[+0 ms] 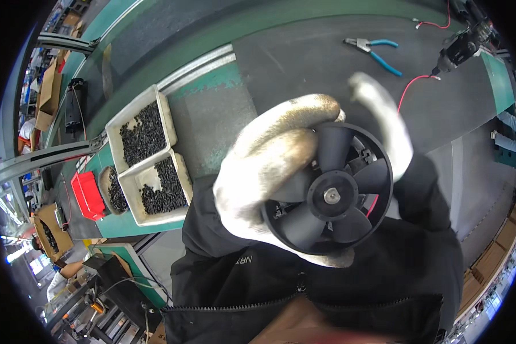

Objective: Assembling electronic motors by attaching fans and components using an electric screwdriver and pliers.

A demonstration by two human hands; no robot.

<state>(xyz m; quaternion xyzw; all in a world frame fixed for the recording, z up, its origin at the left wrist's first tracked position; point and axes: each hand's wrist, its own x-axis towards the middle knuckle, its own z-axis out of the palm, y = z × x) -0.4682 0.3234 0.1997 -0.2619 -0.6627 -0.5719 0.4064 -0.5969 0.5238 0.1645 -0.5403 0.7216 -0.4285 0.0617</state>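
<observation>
A round black axial fan (304, 225) is held up in front of my chest, its blades and hub with a metal shaft end facing up. My left hand (249, 183), in a white glove with dirty fingertips, wraps the fan's left side, fingers over the top rim and thumb at the lower rim. At the fan's right rim my right hand (393, 129), also gloved, is smeared by motion. One finger points up; the others are hidden. I cannot tell whether it touches the fan. A red wire (407, 90) runs up from behind this hand.
Blue-handled pliers (378, 53) lie on the dark mat (304, 57). A black power tool (463, 50) is at the far right. On the left stand two white bins (169, 123) of small black parts, a round bowl (104, 186) and a red tray (88, 196). A metal rail (46, 162) crosses there.
</observation>
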